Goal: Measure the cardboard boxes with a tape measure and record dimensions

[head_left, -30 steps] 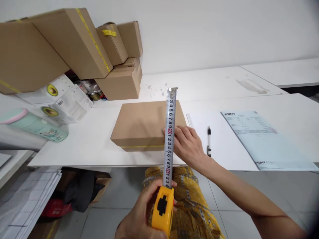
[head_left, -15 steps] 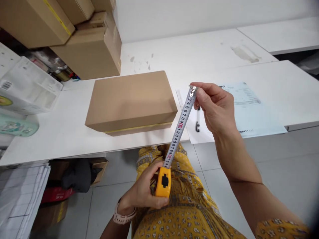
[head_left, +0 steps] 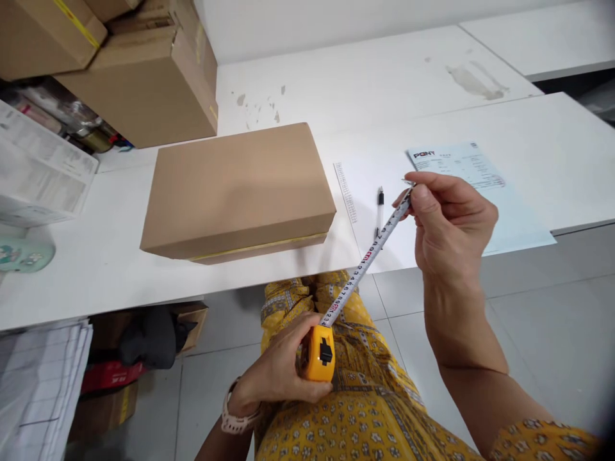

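Observation:
My left hand (head_left: pixel 291 365) is closed around the yellow case of a tape measure (head_left: pixel 321 354), low in front of my lap. Its metal blade (head_left: pixel 362 266) runs out up and to the right, with printed numbers past 20 showing. My right hand (head_left: pixel 449 221) pinches the blade's hooked end between thumb and fingers, above the papers. A closed brown cardboard box (head_left: pixel 235 186) lies on the white table to the left of the blade, apart from both hands. Yellow tape runs along the box's front side.
A spiral notepad (head_left: pixel 358 192) with a pen (head_left: pixel 380 208) on it lies right of the box. Beside it is a light blue printed sheet (head_left: pixel 519 218). Stacked cartons (head_left: pixel 148 89), a white package (head_left: pixel 41 166) and a green bottle (head_left: pixel 26 254) stand at the left.
My right hand has moved to the right with the blade's end, so the blade slants more. The left hand has barely moved. The view has shifted slightly.

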Tool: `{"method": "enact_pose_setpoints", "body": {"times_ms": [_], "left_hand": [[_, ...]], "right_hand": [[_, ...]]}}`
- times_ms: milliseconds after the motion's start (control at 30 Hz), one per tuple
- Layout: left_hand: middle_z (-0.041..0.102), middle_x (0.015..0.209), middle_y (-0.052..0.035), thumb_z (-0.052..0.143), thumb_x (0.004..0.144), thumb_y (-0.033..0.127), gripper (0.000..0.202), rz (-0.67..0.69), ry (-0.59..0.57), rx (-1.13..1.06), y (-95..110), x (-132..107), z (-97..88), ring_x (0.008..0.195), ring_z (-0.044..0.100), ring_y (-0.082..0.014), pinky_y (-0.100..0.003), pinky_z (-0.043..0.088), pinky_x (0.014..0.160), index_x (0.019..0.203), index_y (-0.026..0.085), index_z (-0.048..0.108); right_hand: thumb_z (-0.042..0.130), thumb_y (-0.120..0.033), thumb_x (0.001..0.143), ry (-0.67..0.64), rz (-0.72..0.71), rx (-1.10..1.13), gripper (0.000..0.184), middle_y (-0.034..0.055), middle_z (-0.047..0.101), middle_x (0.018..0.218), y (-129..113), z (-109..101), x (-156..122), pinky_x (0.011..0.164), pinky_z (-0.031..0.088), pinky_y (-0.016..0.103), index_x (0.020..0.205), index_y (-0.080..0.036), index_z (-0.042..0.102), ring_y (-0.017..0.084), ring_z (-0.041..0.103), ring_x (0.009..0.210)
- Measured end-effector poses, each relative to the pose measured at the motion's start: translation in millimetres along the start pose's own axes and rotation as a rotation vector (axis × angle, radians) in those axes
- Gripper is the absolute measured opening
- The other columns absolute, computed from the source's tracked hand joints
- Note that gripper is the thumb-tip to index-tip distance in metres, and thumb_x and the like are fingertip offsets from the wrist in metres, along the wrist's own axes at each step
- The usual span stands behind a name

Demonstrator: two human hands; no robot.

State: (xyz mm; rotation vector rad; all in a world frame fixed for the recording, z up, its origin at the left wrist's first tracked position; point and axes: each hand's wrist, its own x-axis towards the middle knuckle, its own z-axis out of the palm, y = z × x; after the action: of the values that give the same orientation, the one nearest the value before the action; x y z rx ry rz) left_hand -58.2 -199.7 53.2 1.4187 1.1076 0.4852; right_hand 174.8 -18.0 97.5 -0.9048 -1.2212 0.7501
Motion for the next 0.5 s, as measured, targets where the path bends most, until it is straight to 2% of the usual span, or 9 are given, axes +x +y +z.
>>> {"method": "enact_pose_setpoints", "body": {"times_ms": [133,267,400,433,500], "left_hand": [[0.059,0.128,-0.0065,0.084,0.061,0.023,0.083,0.007,-0.041,-0.006,0,4,1.2,0.113,0.057,-0.027,-0.041,0.046,0.1,0.137,0.023,0.051],[0.052,0.147,-0.0089,0.086,0.063,0.021,0.099,0.005,-0.022,-0.056,-3,5,6.3,0.13,0.052,-0.0308,-0.045,0.043,0.11,0.151,0.027,0.04],[0.045,0.156,-0.0129,0.087,0.068,0.027,0.113,0.072,0.105,-0.213,-6,3,14.6,0.138,0.049,-0.0336,-0.049,0.042,0.113,0.16,0.029,0.022],[0.047,0.155,-0.0131,0.087,0.069,0.029,0.115,0.093,0.152,-0.233,-5,4,16.4,0.136,0.052,-0.0332,-0.049,0.044,0.112,0.162,0.03,0.018],[0.05,0.151,-0.0126,0.086,0.072,0.031,0.118,0.126,0.251,-0.219,-3,6,18.0,0.131,0.057,-0.0321,-0.05,0.048,0.109,0.163,0.033,0.011]], "right_hand": [[0.077,-0.03,0.087,0.058,-0.001,-0.035,0.009,-0.0016,0.066,0.068,1,-9,-1,0.057,0.052,0.032,0.095,-0.031,0.081,0.013,0.058,0.058],[0.074,-0.026,0.089,0.021,0.011,-0.031,0.011,-0.0013,0.068,0.069,-4,-8,-13,0.057,0.052,0.031,0.099,-0.026,0.08,0.013,0.06,0.059],[0.066,-0.019,0.094,-0.227,0.057,-0.069,0.017,-0.0009,0.073,0.08,-16,7,-54,0.058,0.055,0.028,0.106,-0.027,0.076,0.012,0.065,0.065],[0.063,-0.016,0.095,-0.298,0.023,-0.084,0.02,-0.0005,0.073,0.082,-18,11,-66,0.057,0.055,0.028,0.107,-0.026,0.075,0.013,0.066,0.066],[0.058,-0.008,0.094,-0.414,-0.134,-0.141,0.028,0.0002,0.073,0.081,-20,18,-87,0.056,0.053,0.028,0.112,-0.025,0.072,0.013,0.064,0.066]]}}
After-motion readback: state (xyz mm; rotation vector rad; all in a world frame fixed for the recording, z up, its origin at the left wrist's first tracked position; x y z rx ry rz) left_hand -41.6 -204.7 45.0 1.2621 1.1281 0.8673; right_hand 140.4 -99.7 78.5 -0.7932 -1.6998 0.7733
